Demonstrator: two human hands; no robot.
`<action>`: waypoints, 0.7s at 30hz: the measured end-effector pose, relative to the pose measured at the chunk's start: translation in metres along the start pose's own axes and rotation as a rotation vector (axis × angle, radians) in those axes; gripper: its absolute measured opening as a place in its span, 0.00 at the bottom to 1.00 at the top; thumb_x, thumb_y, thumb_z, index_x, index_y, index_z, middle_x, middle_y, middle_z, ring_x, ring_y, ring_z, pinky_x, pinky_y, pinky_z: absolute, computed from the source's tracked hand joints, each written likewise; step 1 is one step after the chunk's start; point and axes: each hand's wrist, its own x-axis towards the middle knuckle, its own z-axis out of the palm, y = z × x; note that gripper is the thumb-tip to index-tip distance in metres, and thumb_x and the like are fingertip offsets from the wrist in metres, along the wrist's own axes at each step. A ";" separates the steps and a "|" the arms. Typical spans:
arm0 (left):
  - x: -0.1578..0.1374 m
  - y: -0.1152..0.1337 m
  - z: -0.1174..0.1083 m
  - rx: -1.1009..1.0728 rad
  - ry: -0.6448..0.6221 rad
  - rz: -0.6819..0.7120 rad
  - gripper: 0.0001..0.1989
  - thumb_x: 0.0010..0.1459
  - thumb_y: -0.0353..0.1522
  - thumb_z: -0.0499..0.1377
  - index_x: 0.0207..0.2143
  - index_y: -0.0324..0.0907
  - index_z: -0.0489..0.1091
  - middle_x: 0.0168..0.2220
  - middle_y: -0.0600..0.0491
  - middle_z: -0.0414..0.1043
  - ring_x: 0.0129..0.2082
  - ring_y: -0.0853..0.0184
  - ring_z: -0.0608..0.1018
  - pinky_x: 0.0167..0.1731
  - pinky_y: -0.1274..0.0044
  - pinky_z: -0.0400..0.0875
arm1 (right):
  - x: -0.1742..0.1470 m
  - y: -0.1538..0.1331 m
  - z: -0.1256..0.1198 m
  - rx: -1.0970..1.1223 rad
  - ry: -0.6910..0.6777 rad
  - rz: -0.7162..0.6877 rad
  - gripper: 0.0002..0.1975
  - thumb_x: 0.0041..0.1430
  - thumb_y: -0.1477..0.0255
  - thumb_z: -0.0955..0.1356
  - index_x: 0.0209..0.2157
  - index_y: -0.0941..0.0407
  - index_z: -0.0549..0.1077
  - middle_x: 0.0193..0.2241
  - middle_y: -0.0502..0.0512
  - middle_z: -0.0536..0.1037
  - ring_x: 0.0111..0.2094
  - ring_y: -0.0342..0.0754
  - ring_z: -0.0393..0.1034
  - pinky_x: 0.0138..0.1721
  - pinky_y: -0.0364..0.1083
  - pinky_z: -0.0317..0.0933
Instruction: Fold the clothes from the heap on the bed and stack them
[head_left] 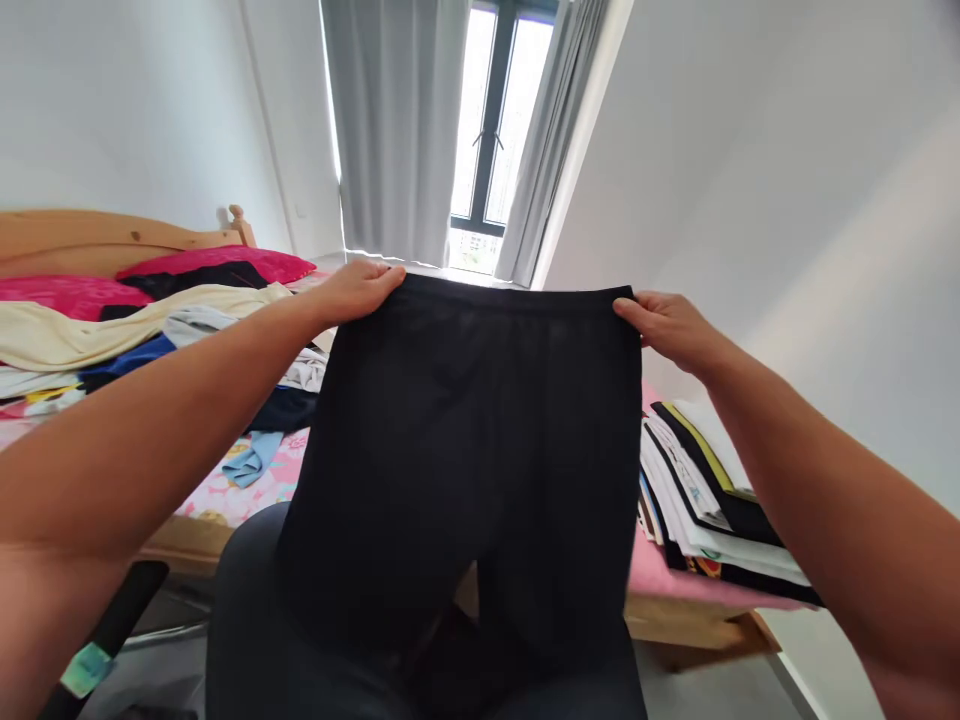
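Note:
A pair of black trousers hangs upright in front of me, its waistband stretched flat between my two hands. My left hand pinches the waistband's left corner, thumb on top. At the other corner, my right hand grips the band with the thumb on the near side. The legs drop down over my lap, where their lower ends blend with dark clothing and cannot be told apart. Part of the bed is hidden behind the fabric.
Loose clothes lie heaped on the bed at the left, near pink pillows. A stack of folded clothes stands on the bed at the right. A wooden headboard is at far left; grey curtains flank a window.

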 end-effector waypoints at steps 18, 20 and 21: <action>-0.165 -0.109 0.031 0.152 -0.452 0.547 0.16 0.62 0.41 0.49 0.37 0.45 0.73 0.34 0.51 0.76 0.37 0.66 0.75 0.43 0.73 0.68 | -0.166 0.103 0.107 -0.426 -0.061 -0.559 0.18 0.59 0.78 0.61 0.49 0.50 0.70 0.42 0.53 0.76 0.46 0.50 0.68 0.47 0.54 0.66; -0.223 -0.126 0.043 0.130 -0.663 0.534 0.13 0.63 0.37 0.50 0.41 0.46 0.73 0.37 0.52 0.76 0.40 0.66 0.75 0.43 0.75 0.67 | -0.227 0.126 0.137 -0.403 -0.187 -0.489 0.23 0.59 0.80 0.61 0.53 0.49 0.67 0.44 0.52 0.75 0.49 0.50 0.67 0.48 0.53 0.67; -0.248 -0.130 0.047 0.151 -0.748 0.527 0.13 0.63 0.36 0.50 0.43 0.47 0.72 0.38 0.52 0.76 0.40 0.67 0.75 0.42 0.76 0.67 | -0.254 0.134 0.148 -0.391 -0.245 -0.449 0.23 0.59 0.79 0.61 0.55 0.48 0.65 0.45 0.52 0.75 0.49 0.50 0.67 0.48 0.53 0.67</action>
